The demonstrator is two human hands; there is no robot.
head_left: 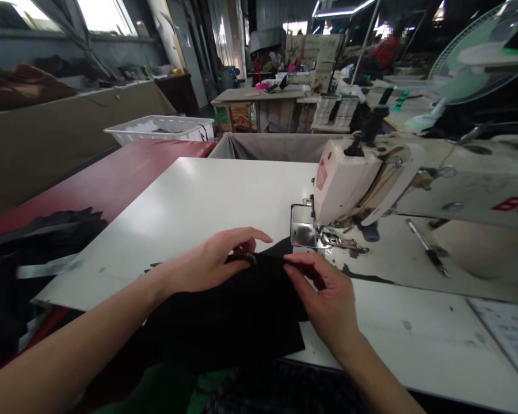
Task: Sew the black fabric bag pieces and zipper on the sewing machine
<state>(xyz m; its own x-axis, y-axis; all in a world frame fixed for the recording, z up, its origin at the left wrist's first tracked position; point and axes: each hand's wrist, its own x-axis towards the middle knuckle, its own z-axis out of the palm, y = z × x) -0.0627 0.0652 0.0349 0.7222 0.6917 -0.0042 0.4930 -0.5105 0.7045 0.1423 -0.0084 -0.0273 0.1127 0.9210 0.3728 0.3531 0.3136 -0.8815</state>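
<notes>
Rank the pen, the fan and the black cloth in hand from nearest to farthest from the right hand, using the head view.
1. Black cloth: at the right hand's fingers, extending left.
2. Pen: right of the hand, under the machine's arm.
3. Fan: far right, beyond the machine.

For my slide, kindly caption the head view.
Left hand on black fabric, right hand pinching its edge, beside a sewing machine.

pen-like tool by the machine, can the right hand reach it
Probably yes, if the right hand releases the black cloth; nothing visible blocks its way to the pen-like tool.
</notes>
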